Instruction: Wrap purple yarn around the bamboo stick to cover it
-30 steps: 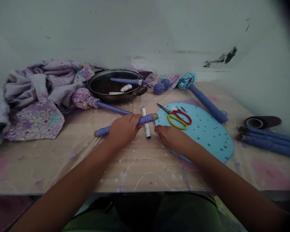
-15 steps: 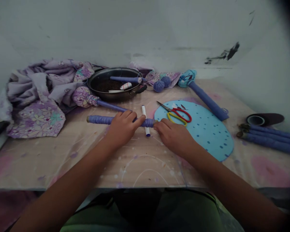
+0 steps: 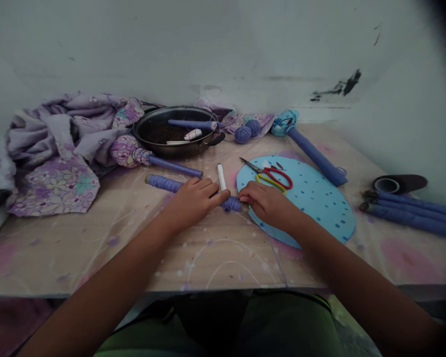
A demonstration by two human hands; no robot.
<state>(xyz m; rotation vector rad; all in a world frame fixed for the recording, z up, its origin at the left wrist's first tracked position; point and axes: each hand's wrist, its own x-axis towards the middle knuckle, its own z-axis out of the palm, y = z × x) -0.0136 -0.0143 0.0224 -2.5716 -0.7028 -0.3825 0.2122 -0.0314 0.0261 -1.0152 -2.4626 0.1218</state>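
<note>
A stick wrapped in purple-blue yarn (image 3: 163,183) lies aslant on the table, with bare ends and a looser, thicker winding towards its right end. My left hand (image 3: 195,198) is closed over its middle, thumb stretched along the winding. Beside the right end, my right hand (image 3: 265,201) pinches its fingertips together on the yarn; the strand between them is too fine to follow. A thin purple thread (image 3: 278,263) runs over the table's front edge below. Just beyond the stick lies a white marker (image 3: 221,176), its lower end hidden by my left thumb.
Red-and-yellow-handled scissors (image 3: 273,178) lie on a blue dotted oval mat (image 3: 319,198). Behind are a black pan (image 3: 159,148), yarn balls (image 3: 243,134) and cloth-headed sticks (image 3: 315,154). Floral fabric (image 3: 67,183) is heaped left. Wrapped sticks (image 3: 412,215) and a dark roll (image 3: 403,183) lie right.
The wrapped stick has tilted, its right end coming nearer to me and its left end shifting right. My right hand has opened a small gap from the stick's end.
</note>
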